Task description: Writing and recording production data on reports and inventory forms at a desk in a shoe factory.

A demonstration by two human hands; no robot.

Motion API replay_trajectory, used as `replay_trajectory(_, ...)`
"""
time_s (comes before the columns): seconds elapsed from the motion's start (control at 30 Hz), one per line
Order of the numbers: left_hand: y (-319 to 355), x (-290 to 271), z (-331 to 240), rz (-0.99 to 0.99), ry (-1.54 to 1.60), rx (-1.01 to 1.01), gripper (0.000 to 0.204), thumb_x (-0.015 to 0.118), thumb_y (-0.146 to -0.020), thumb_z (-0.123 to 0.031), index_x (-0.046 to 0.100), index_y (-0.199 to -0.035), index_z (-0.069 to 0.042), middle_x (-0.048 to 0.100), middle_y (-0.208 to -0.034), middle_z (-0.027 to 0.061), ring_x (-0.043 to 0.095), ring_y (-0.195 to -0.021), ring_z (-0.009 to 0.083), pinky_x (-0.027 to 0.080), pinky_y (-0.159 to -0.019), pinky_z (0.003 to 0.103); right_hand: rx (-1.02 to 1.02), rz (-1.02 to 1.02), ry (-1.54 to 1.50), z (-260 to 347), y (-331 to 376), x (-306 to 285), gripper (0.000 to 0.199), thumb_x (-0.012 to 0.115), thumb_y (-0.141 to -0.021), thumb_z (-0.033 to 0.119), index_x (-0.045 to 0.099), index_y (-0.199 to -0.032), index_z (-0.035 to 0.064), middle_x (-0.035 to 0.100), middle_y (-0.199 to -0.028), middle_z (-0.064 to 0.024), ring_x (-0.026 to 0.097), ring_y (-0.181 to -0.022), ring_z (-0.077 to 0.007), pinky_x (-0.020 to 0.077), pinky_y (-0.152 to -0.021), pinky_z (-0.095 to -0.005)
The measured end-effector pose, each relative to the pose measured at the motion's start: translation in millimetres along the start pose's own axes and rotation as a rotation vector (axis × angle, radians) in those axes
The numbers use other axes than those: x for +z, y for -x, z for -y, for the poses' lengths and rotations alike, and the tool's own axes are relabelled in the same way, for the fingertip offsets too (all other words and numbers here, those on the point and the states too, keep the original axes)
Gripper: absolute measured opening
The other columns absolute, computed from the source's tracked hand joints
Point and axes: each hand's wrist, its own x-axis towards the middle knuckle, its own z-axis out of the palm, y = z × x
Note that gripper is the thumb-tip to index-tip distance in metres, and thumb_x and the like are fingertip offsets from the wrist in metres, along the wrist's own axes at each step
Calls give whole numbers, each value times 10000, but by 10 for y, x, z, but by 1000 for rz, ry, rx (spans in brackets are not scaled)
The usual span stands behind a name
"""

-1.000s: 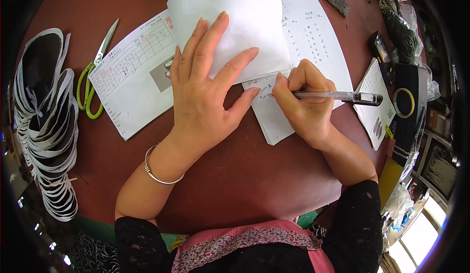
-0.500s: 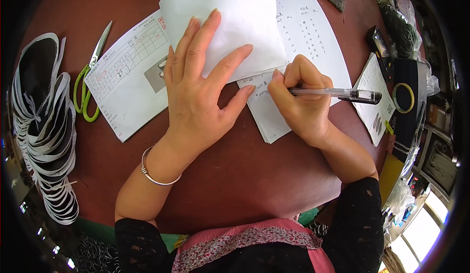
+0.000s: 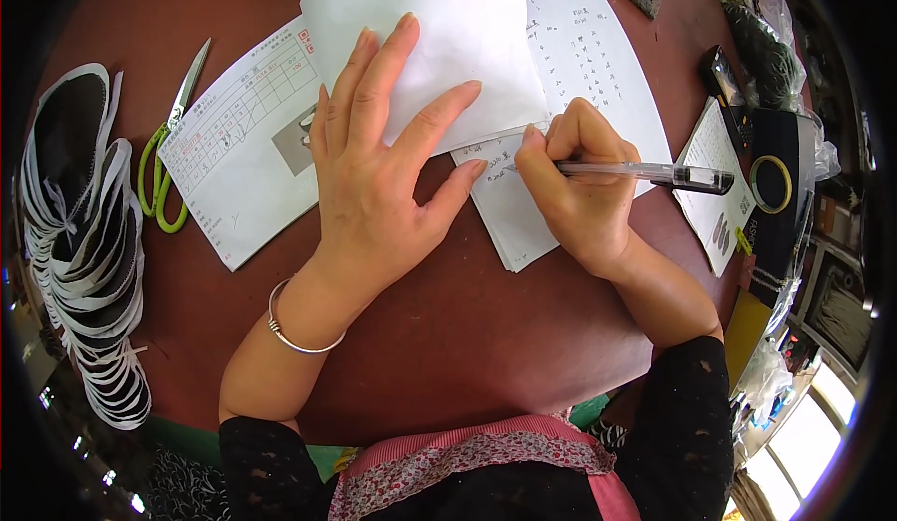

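Head view, nearest first: we see our two forearms come up from the lower edge onto the red-brown tabletop [image 3: 448, 353]. Our left hand [image 3: 378, 180] lies flat and spread, holding nothing, its fingers [image 3: 374, 82] pressing down a folded white sheet [image 3: 439, 35]. Our right hand [image 3: 579, 189] is closed around one clear pen [image 3: 645, 173]; the fingers pinch it near the tip. The pen's long axis runs left to right, cap end toward our right, tip pointing left at the small slip [image 3: 509, 208] just beside the left thumb. The slip lies between both hands, partly under the folded sheet; the right hand is the nearer to the writing spot.

Farther out we count one printed form [image 3: 238, 147] under the left fingers, one pair of green-handled scissors [image 3: 168, 157] left of it, one stack of black-and-white shoe pieces [image 3: 84, 241] at the left rim, one written sheet [image 3: 589, 54] beyond the right hand, one small card [image 3: 715, 185] and one tape roll [image 3: 771, 183] at the right.
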Motion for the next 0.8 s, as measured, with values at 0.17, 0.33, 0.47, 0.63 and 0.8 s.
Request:
replay_trajectory(0.17,-3,0,3,-2,7,2,569,895,-762,-201,739,-1306,-142,380,-1663,178,346,-1523,435,317,-1217,541,22,21,-35,-10,9,-18,378,686,-878,-41,365,-716,76,368,-565,12,314,-517,-59,301,-457,-276)
replay_trajectory(0.33,-5,-1,0,-4,9,1,564,894,-764,-202,740,-1302,-140,381,-1663,179,350,-1520,437,319,-1218,541,5,-2,-4,4,-7,4,372,676,-871,-50,362,-716,76,361,-568,14,315,-520,-57,302,-459,-278)
replay_trajectory(0.47,-7,1,-8,-3,-6,1,555,892,-767,-204,741,-1297,-137,380,-1663,179,355,-1517,437,322,-1216,539,0,23,14,8,-1,-23,372,677,-871,-50,364,-712,75,369,-579,11,326,-533,-50,306,-470,-277)
replay_trajectory(0.63,9,-9,19,5,7,0,580,881,-758,-209,735,-1316,-155,383,-1660,190,363,-1508,443,318,-1214,544,36,6,-39,-33,16,-99,366,674,-867,-66,371,-713,72,403,-613,10,345,-575,-40,309,-502,-268)
replay_trajectory(0.8,27,-29,4,28,14,-35,594,874,-753,-253,713,-1323,-204,360,-1672,180,341,-1522,452,317,-1152,684,168,35,-192,-17,-61,-149,402,702,-935,-63,402,-730,111,424,-648,73,353,-612,-18,298,-536,-236)
